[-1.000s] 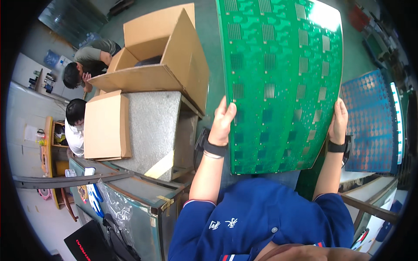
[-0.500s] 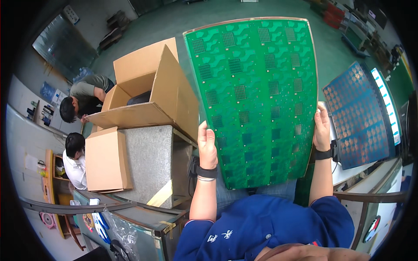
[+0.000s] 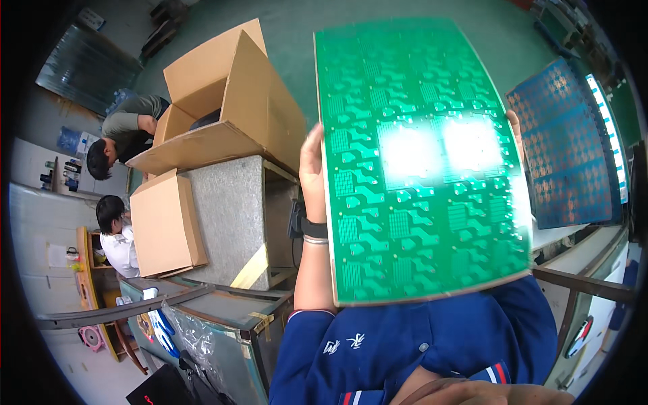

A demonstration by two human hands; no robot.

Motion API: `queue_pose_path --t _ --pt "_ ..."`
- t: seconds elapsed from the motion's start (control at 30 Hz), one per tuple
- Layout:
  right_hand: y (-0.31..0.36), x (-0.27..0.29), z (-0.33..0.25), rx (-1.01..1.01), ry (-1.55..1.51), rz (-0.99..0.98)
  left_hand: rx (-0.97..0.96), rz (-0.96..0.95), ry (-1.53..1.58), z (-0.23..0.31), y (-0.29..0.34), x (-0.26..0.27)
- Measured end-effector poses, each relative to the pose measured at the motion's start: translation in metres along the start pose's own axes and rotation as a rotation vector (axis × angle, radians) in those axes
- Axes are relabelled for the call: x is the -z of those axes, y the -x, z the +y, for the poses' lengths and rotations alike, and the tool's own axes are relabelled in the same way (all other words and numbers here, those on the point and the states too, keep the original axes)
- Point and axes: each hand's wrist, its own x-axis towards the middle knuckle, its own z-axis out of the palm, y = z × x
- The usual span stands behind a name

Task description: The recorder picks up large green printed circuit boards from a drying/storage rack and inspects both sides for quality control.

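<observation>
A large green printed circuit board panel [image 3: 418, 236] is tilted up in front of my chest, with bright light reflections across its middle. My left hand [image 3: 312, 162] grips its left edge, and a dark band circles that wrist. At the opposite edge my right hand [image 3: 516, 133] holds on, mostly hidden behind the board; only some fingers show. The fingertips behind the panel are out of sight.
An open cardboard box [image 3: 270, 101] and a smaller carton [image 3: 165, 223] are on a grey block [image 3: 229, 202] at left. Beyond, one person [image 3: 128, 135] bends over, another [image 3: 118, 236] sits lower. Blue-and-copper panels [image 3: 567, 148] stand at right.
The board has tilted and come nearer my chest, now covering my right forearm and catching the light. The surroundings have shifted slightly in view.
</observation>
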Motion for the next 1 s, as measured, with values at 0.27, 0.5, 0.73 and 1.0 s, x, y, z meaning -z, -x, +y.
queue_pose_path --t 0.27,0.5,0.73,1.0 --pt "0.013 -0.114 0.006 0.093 0.486 0.195 0.350 0.046 0.553 0.029 0.006 -0.004" --pt "0.014 -0.107 0.006 0.140 0.622 0.154 0.309 0.065 0.419 0.019 0.013 0.002" --pt "0.012 -0.102 0.009 0.140 0.669 0.207 0.311 0.048 0.398 0.022 0.008 -0.001" --pt "0.007 -0.094 0.016 0.044 0.653 0.257 0.333 0.081 0.412 0.028 0.007 -0.007"
